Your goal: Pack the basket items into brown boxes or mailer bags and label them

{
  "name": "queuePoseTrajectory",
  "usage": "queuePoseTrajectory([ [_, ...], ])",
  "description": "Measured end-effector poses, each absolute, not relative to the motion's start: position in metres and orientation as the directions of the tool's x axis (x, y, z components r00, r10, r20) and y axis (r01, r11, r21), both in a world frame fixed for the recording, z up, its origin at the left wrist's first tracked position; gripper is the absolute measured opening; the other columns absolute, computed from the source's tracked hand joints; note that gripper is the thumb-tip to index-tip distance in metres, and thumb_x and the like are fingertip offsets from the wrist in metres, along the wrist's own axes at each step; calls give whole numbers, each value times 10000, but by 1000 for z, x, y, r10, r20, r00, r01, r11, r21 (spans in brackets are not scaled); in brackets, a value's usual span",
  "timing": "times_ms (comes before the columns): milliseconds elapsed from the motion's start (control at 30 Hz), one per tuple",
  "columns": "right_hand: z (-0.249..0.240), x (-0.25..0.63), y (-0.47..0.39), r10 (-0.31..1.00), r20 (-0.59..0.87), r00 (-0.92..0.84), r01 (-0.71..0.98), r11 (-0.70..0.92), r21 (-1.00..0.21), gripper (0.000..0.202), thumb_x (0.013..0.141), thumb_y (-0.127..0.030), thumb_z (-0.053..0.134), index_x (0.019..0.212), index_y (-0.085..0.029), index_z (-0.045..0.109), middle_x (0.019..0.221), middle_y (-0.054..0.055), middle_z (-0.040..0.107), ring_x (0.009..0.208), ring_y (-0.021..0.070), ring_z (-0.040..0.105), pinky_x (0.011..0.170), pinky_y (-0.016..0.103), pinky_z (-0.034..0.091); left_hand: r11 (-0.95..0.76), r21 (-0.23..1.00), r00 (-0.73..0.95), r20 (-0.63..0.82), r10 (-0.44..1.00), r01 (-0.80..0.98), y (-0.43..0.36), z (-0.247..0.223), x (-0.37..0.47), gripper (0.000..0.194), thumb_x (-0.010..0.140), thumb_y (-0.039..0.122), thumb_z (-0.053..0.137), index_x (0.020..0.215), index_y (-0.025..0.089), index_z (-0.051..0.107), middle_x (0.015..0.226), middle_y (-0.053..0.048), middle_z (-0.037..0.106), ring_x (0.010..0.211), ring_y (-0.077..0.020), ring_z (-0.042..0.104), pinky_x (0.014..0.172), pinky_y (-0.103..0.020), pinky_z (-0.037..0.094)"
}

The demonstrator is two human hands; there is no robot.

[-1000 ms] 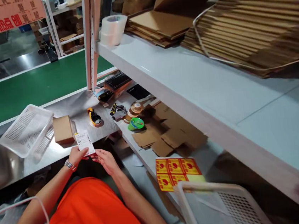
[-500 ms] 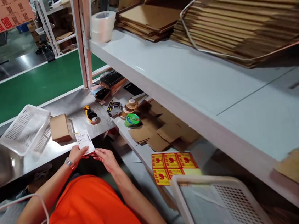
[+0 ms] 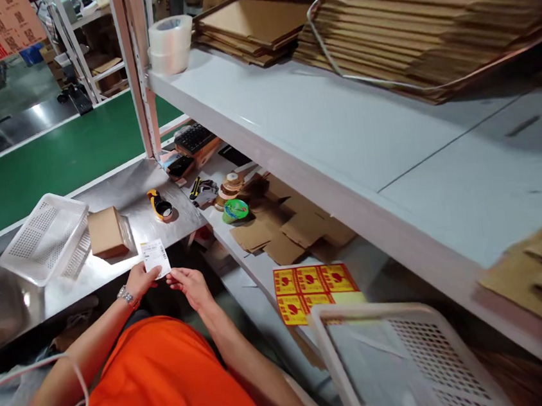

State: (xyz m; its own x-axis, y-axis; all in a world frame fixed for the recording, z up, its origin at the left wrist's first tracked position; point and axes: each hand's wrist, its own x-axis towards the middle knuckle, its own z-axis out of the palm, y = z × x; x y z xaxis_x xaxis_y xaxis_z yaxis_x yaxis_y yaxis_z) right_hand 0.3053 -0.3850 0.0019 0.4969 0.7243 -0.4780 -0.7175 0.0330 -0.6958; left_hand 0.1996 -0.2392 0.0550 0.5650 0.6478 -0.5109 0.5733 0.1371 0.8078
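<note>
A white printed shipping label [image 3: 155,256] with a barcode is held out in front of my orange shirt. My left hand [image 3: 144,279], with a metal watch at the wrist, pinches its lower edge, thumb on top. The fingertips of my right hand [image 3: 190,285] grip the label's lower right corner. Beyond the label, a small brown cardboard box [image 3: 107,232] sits on the metal table [image 3: 118,180], beside a white perforated basket [image 3: 46,236]. To the right of the box lies a yellow and black tape dispenser [image 3: 160,205].
A white shelf [image 3: 292,123] juts in at right, bearing tape rolls [image 3: 170,44] and flattened cartons [image 3: 402,27]. Below it are a green-lidded cup [image 3: 236,211], cardboard pieces [image 3: 297,223], red and yellow stickers [image 3: 304,293] and another basket [image 3: 442,356]. A green conveyor [image 3: 52,151] runs behind.
The view has shifted slightly, so the shelf sits further left and higher. Both hands still hold the label, which has turned a little more upright.
</note>
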Motion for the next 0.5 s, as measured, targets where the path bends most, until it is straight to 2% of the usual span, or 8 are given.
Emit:
queuePoseTrajectory([
  [67, -1, 303, -386, 706, -483, 518, -702, 29, -712, 496, 596, -604, 1008, 783, -172, 853, 781, 70, 824, 678, 160, 732, 625, 265, 572, -92, 826, 593, -317, 741, 556, -244, 55, 197, 497, 824, 338, 898, 1252, 121, 769, 1344, -220, 766, 1253, -370, 739, 969, -465, 652],
  [133, -3, 301, -388, 704, -465, 537, -667, 16, -745, 483, 631, -615, 978, 792, -176, 857, 771, 67, 820, 677, 167, 729, 633, 275, 573, -278, 833, 685, -156, 711, 479, -251, 57, 195, 419, 840, 357, 866, 1206, 163, 805, 1386, -198, 756, 1328, -357, 700, 1109, -490, 590],
  [167, -4, 300, -390, 710, -450, 542, -643, 6, -766, 470, 652, -613, 962, 802, -179, 862, 769, 64, 819, 681, 173, 730, 640, 282, 575, -328, 841, 747, -129, 652, 431, -254, 59, 194, 331, 875, 383, 825, 1136, 179, 831, 1329, -180, 786, 1278, -338, 725, 1117, -472, 580],
  [233, -6, 297, -394, 728, -408, 551, -585, -13, -811, 423, 695, -590, 933, 813, -189, 867, 771, 56, 819, 693, 180, 732, 659, 292, 579, -340, 859, 833, -163, 528, 384, -261, 61, 193, 264, 926, 439, 746, 959, 201, 856, 1098, -138, 847, 1041, -291, 784, 1020, -419, 608],
  [333, -8, 296, -409, 752, -355, 556, -531, -7, -847, 333, 730, -527, 906, 761, -201, 847, 737, 30, 802, 659, 162, 705, 660, 285, 567, -206, 872, 801, -284, 527, 444, -266, 64, 197, 322, 869, 503, 771, 775, 198, 818, 793, -92, 812, 763, -243, 740, 815, -355, 616],
  [433, -12, 312, -444, 756, -332, 563, -597, 95, -796, 312, 698, -495, 901, 720, -200, 802, 660, 14, 759, 591, 154, 664, 621, 286, 552, 162, 887, 693, -442, 570, 433, -264, 63, 204, 363, 767, 530, 845, 709, 186, 747, 663, -54, 735, 670, -217, 701, 709, -328, 603],
  [500, -14, 334, -485, 646, -345, 681, -597, 217, -772, 334, 650, -509, 899, 696, -213, 751, 623, 4, 724, 558, 159, 634, 581, 295, 541, 375, 841, 652, -539, 533, 389, -259, 60, 210, 368, 720, 515, 888, 727, 186, 725, 660, -34, 720, 663, -210, 706, 685, -319, 607],
])
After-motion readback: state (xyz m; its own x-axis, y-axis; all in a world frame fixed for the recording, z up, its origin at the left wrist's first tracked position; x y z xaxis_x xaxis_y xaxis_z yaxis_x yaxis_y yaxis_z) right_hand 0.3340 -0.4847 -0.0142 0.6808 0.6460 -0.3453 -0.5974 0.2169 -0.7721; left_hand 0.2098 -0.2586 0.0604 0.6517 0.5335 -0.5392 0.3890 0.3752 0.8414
